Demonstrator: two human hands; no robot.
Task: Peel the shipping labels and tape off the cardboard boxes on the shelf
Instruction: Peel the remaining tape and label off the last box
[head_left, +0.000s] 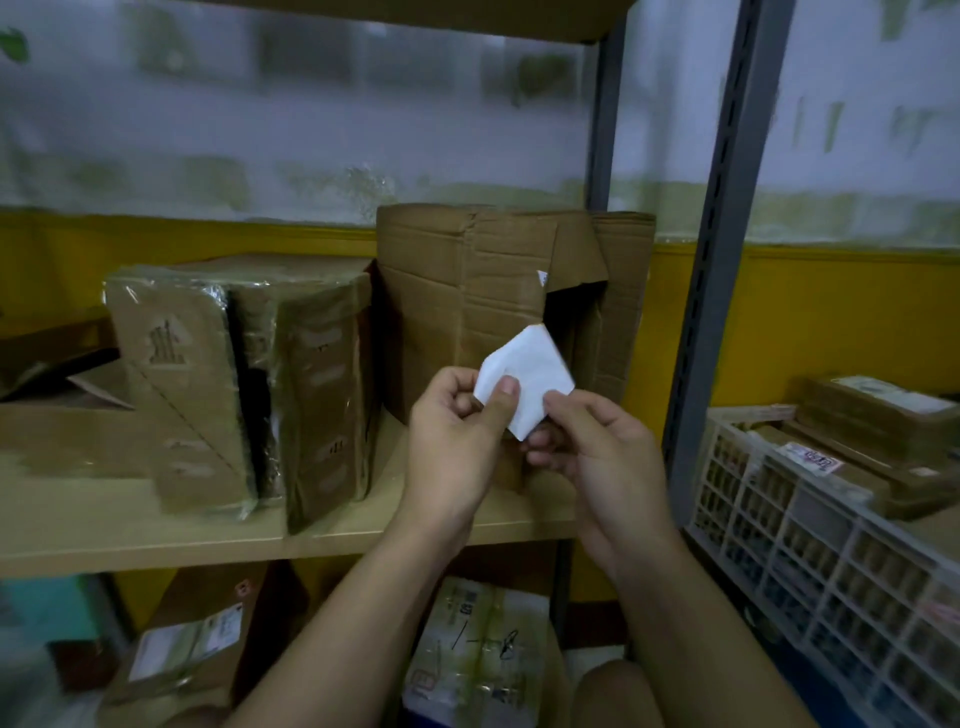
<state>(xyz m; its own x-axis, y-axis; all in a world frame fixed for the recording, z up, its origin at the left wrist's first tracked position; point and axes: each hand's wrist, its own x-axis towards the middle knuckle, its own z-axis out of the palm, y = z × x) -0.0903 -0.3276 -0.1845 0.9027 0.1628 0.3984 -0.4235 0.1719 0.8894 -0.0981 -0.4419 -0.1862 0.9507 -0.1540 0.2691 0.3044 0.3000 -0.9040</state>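
— Where are the hands?
— Both are raised before the shelf (130, 525), forearms coming up from below. The left hand (457, 410) is curled, its thumb pressed flat on a white label (535, 364). The right hand (592, 447) pinches the label's lower right edge with thumb and forefinger.
— And the label itself?
— Blank, smooth paper, bent into an angular shape with a pointed top. It sits between the hands, in front of a tall cardboard box (467, 291); whether its tip touches the box I cannot tell.
— The box?
— Brown, creased and dented, one flap folded open on a dark gap, a small white scrap (542, 278) stuck near that flap. Beside it stand wrapped boxes (218, 374), their plastic shiny and wrinkled
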